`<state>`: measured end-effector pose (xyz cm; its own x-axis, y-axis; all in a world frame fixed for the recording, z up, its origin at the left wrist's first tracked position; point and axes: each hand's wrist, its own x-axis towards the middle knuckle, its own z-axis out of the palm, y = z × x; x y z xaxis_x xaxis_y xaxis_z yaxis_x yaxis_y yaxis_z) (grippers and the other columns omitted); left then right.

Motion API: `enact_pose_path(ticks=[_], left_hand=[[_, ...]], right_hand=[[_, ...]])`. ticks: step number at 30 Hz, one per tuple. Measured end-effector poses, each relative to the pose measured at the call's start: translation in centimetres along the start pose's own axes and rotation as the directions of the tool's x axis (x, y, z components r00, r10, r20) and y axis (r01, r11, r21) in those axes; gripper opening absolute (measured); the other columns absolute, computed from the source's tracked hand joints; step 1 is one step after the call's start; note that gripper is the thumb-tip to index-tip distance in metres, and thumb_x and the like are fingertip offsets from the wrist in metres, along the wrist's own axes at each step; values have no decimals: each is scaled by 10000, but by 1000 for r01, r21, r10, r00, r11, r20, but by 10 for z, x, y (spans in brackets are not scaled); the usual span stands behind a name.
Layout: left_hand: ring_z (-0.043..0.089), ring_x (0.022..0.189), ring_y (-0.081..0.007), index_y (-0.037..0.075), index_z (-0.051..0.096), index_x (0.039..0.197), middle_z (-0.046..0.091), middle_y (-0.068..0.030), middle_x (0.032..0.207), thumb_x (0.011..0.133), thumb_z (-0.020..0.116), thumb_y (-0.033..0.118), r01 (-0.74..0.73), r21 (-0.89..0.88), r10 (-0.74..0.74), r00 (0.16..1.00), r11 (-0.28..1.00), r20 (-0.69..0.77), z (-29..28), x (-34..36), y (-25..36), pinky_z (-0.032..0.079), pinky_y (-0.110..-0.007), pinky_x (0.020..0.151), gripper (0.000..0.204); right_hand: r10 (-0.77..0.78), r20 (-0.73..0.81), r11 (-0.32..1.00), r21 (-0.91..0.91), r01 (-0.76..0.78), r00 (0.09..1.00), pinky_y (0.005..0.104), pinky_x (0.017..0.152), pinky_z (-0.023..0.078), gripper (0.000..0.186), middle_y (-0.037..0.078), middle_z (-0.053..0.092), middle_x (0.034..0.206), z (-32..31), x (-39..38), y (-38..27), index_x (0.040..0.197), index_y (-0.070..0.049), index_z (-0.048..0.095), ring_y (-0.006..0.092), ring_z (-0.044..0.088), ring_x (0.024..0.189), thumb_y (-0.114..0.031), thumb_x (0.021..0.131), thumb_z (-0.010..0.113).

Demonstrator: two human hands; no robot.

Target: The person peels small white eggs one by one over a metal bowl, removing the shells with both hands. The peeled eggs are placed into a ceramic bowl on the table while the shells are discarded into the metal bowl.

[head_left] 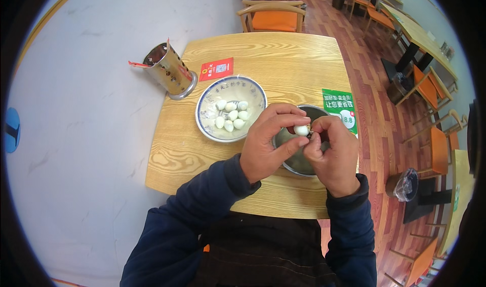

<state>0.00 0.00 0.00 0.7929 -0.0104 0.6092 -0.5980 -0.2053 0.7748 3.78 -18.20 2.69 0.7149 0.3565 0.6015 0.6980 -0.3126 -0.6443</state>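
A square wooden counter with a pale, strongly grained top and rounded corners fills the middle of the view, set against a grey wall on the person's left. Beyond it stand wooden chairs with orange seats on a reddish plank floor.

On the counter, left of centre, sits a wide shallow white bowl with a blue rim, lined with clear film and holding seven small peeled eggs, smooth, glossy and white. Behind it, tilted toward the wall, is a perforated metal cylinder, shiny and stiff. A red card lies flat behind the bowl, and a green sticker lies at the right edge.

Directly under the hands is a round metal bowl, mostly hidden.

The left hand and right hand meet over that metal bowl, curled inward with fingertips pressed close together, pinching one small egg between them. It is held just above the bowl's far rim.

The egg looks very light, soft and springy, probably slippery where wet, with a thin brittle shell that would crack and flake. It seems best held lightly at its sides with the fingertips, since a hard squeeze would likely split it.
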Motion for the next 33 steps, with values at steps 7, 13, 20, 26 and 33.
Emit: enact_pose_path(ticks=[7,13,20,26,33], left_hand=[[681,1127,-254,39,703,1241,708,-131,1231,905,754,-15,-24,-2,24,998,1000,-52,2,0,-1,540,-349,989,344],[680,1158,-246,25,679,1229,711,-130,1236,896,644,-90,-43,-55,40,998,998,-57,3,0,-5,533,-354,1007,354],[650,1124,-158,31,627,1263,689,-114,1260,921,592,-101,44,-178,-59,995,983,-79,8,-3,-4,525,-311,970,368],[628,1161,-167,33,613,1268,646,-123,1302,953,597,-90,59,-237,-82,993,970,-87,7,-2,-7,513,-308,988,339],[639,1148,-167,26,625,1245,657,-125,1281,988,621,-69,75,-311,-100,993,947,-65,7,-3,-6,519,-311,987,274]], right_hand=[[58,8,994,94,-59,998,347,651,567,177,124,670,838,2,-3,4,995,-16,600,258,699,701,46,847,675],[205,24,941,271,-204,979,308,647,554,170,119,685,835,3,-2,10,1007,-10,603,237,693,690,49,856,655],[124,128,981,134,-141,984,337,699,548,146,131,665,871,-7,5,2,960,-12,621,270,688,770,47,840,681],[-85,73,996,32,83,994,415,781,559,242,134,673,999,-10,10,-4,999,-31,665,349,681,924,31,797,781],[-204,61,979,38,202,977,414,783,568,288,137,672,1053,-3,10,-1,1061,-30,692,350,688,935,10,809,826]])
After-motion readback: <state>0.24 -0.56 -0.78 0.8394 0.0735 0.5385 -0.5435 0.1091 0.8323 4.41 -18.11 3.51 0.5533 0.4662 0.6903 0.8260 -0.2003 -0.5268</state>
